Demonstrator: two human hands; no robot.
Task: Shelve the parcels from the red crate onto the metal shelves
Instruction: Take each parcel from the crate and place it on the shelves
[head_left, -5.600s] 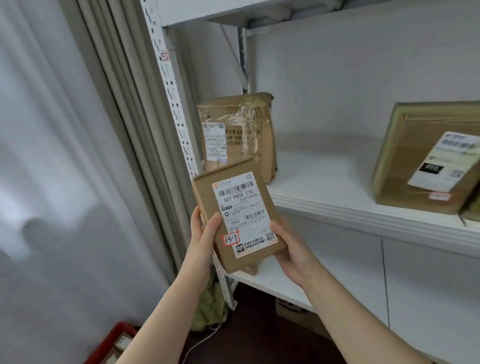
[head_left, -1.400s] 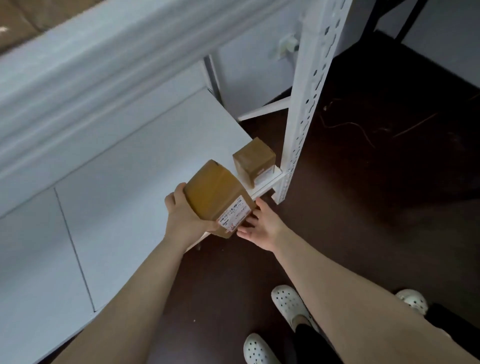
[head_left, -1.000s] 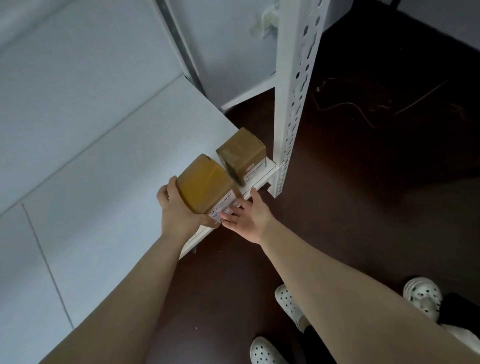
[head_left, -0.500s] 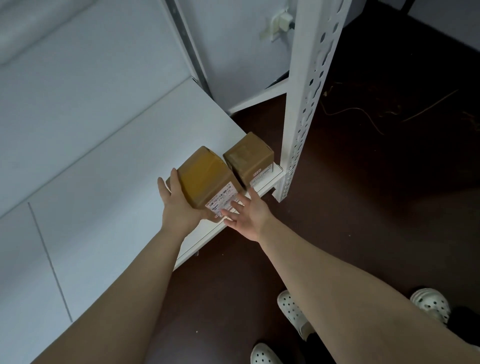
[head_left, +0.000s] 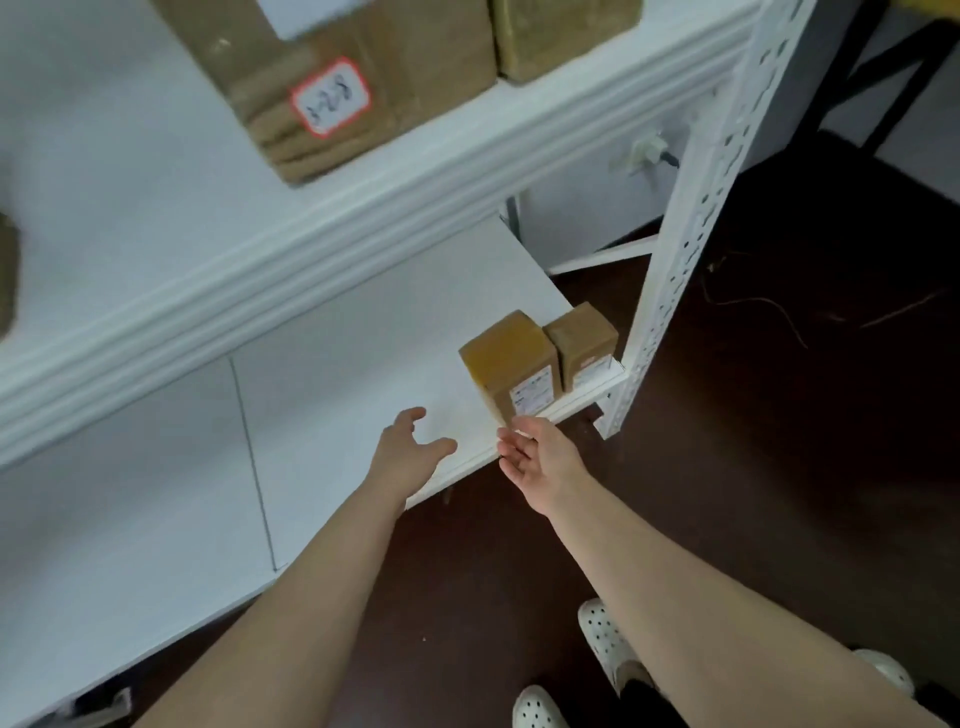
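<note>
Head view: parcel standing on lower shelf, both hands empty

1. Task item. A brown parcel (head_left: 511, 358) stands upright on the lower shelf (head_left: 363, 338), at its front edge near the right-hand end. A white label (head_left: 531, 396) faces outward on its front. A smaller parcel (head_left: 584, 343) stands just beside it on the right, and the two appear to touch along their sides. The smaller one sits against the perforated white upright (head_left: 691, 218) of the rack.

2. Hands. The left hand (head_left: 410, 457) hovers over the front of the lower shelf, to the left of the parcel and apart from it. Its fingers are relaxed, its thumb is spread, and it holds nothing. The right hand (head_left: 540, 457) is in front of the shelf edge with its palm turned inward and its fingers loosely extended, and it is likewise empty. Its fingertips (head_left: 519, 425) lie just below the parcel's lower front corner. Contact there cannot be confirmed.

3. Upper shelf. The upper shelf (head_left: 363, 208) carries a large parcel (head_left: 363, 62) bearing a red-bordered handwritten sticker (head_left: 330, 96). A second parcel (head_left: 561, 31) stands close beside it on the right. The writing on the sticker is too blurred to read.

4. Surroundings. The floor (head_left: 779, 467) is dark. A thin cable (head_left: 753, 306) lies on it beyond the upright. The person's white perforated shoes (head_left: 602, 634) show at the lower right. A plug (head_left: 644, 150) sits in the wall behind the rack.
</note>
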